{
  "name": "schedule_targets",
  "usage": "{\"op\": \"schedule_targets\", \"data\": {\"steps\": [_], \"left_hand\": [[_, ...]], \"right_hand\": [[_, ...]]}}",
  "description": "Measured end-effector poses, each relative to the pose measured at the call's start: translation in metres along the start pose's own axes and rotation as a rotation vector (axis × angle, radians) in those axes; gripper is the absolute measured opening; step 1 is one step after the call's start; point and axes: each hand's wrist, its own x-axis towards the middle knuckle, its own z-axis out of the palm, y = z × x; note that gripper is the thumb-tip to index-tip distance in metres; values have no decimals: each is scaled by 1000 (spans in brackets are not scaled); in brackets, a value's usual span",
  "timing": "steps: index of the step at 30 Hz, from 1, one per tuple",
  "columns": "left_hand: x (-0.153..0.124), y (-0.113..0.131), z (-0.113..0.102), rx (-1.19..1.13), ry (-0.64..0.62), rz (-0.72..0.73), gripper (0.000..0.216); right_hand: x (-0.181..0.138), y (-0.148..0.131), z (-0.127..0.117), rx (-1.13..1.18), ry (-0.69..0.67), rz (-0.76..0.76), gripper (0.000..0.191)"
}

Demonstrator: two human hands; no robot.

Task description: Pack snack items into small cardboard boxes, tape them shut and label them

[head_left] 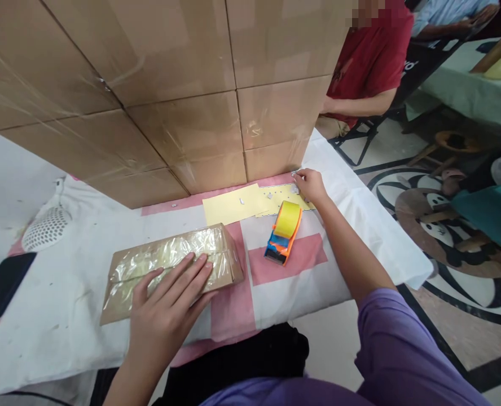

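The left grip [166, 307] lay wide, spread flat on the taped carton [170, 246], which rested directly beneath it on the bench [81, 304]. The right grip [312, 185] was narrow, its tips close together beside the yellow sheets [229, 207]; whether it held anything, I could not tell. Between both grips sat the tape dispenser [287, 221]; beyond them, stacked boxes [183, 62].

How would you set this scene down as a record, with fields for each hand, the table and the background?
Left hand: spread on top of a taped box
Right hand: at a small pale scrap, grip unclear
Table: pink-and-white cloth, yellow sheets, tape dispenser
Background: stacked boxes, person in a red shirt
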Motion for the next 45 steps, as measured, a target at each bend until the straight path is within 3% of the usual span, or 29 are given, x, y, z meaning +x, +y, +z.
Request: {"op": "schedule_targets", "data": {"steps": [7, 14, 19, 21, 23, 26, 28, 31, 36, 45], "left_hand": [[-2, -1, 2, 2, 19, -12, 39], [-5, -1, 3, -1, 17, -30, 39], [-11, -7, -4, -9, -11, -52, 48], [-14, -10, -7, 2, -38, -70, 52], [-16, -13, -7, 17, -46, -61, 55], [-18, -17, -7, 28, -34, -22, 59], [-19, -18, -7, 28, -37, -9, 62], [-21, -20, -8, 22, -62, -21, 64], [-22, -20, -9, 16, -69, -49, 57], [-22, -21, -9, -5, -93, -51, 57]], "right_hand": [[-3, -14, -1, 539, 30, 66, 21], [-14, -40, -9, 633, 38, 107, 27], [-64, -105, -41, 537, 217, -59, 23], [-98, -138, -45, 684, 155, -60, 20], [-133, -166, -36, 889, -31, 1, 16], [-172, -189, -4, 1178, -383, 198, 23], [-188, -192, 20, 1286, -499, 353, 29], [-199, -189, 46, 1338, -541, 513, 34], [-209, -185, 59, 1399, -589, 649, 40], [-214, -187, 72, 1483, -574, 622, 42]]}}
